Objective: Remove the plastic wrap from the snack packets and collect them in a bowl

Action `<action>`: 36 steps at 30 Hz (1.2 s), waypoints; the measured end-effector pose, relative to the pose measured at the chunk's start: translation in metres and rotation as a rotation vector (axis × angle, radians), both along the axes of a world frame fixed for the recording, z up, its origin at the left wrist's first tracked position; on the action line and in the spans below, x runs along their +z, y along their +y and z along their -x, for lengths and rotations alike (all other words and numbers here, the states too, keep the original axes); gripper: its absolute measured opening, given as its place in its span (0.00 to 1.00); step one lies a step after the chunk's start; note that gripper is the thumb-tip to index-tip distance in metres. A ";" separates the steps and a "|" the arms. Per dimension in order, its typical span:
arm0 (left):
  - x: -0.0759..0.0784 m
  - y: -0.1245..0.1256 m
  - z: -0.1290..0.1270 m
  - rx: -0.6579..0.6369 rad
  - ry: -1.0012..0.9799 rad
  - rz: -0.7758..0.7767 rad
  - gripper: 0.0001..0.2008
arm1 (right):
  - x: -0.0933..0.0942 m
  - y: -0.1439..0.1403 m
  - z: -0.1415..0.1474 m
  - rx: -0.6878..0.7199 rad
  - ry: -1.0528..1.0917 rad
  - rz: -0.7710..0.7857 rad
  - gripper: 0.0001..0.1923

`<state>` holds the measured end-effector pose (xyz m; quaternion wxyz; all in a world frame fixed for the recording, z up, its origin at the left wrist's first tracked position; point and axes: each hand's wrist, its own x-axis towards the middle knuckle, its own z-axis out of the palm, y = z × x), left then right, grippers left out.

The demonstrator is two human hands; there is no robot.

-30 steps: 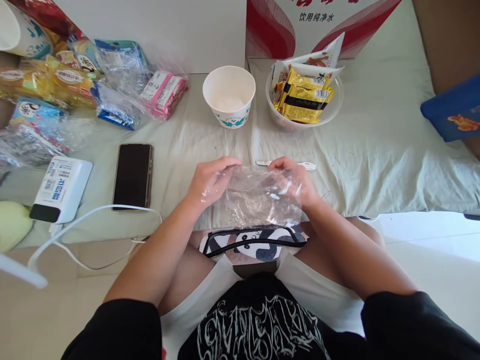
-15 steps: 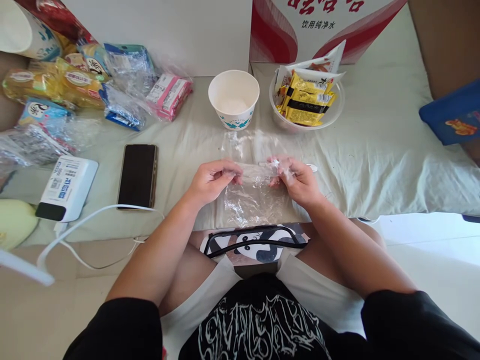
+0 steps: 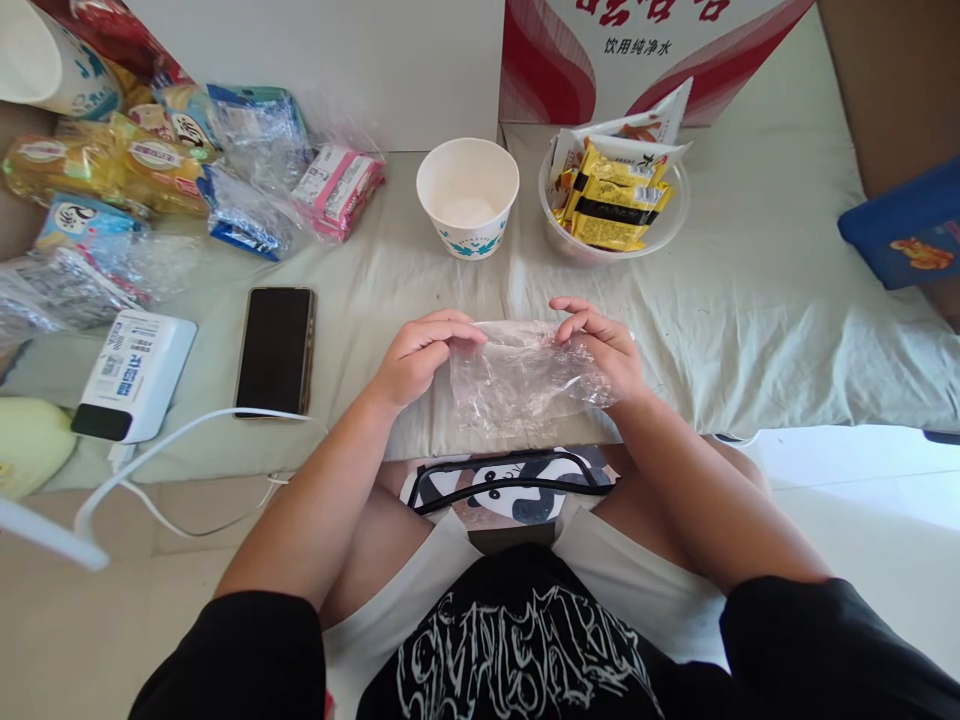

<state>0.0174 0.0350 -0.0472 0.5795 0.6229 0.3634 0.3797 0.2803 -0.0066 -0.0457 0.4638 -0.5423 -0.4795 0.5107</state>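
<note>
Left hand (image 3: 420,360) and right hand (image 3: 604,350) pinching clear plastic wrap (image 3: 521,380) at opposite ends, mid-frame; stretching long axis left-right between them, both equally near, above bed edge (image 3: 750,320).

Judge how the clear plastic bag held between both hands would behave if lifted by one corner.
The clear plastic bag looks thin and crinkled, so it would probably droop rather than hold shape. It seems empty, so likely very light. The left hand and right hand each pinch an end, hinting a slick film.
</note>
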 end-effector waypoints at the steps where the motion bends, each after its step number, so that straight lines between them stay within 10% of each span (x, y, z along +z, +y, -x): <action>1: -0.001 0.000 0.001 0.001 -0.003 -0.008 0.13 | 0.001 0.000 0.000 -0.006 -0.018 0.007 0.04; 14: 0.003 -0.002 -0.004 0.137 0.120 -0.099 0.06 | -0.017 -0.002 0.002 0.070 0.016 -0.026 0.42; 22: -0.015 -0.002 -0.007 0.147 -0.148 0.181 0.53 | -0.017 -0.001 0.006 0.054 0.092 -0.016 0.39; 30: -0.004 -0.003 -0.018 -0.068 -0.157 0.457 0.18 | -0.020 -0.003 0.002 0.028 0.109 -0.035 0.45; 36: -0.003 -0.007 -0.021 0.009 -0.168 0.398 0.15 | -0.021 -0.002 0.007 0.105 0.173 0.040 0.35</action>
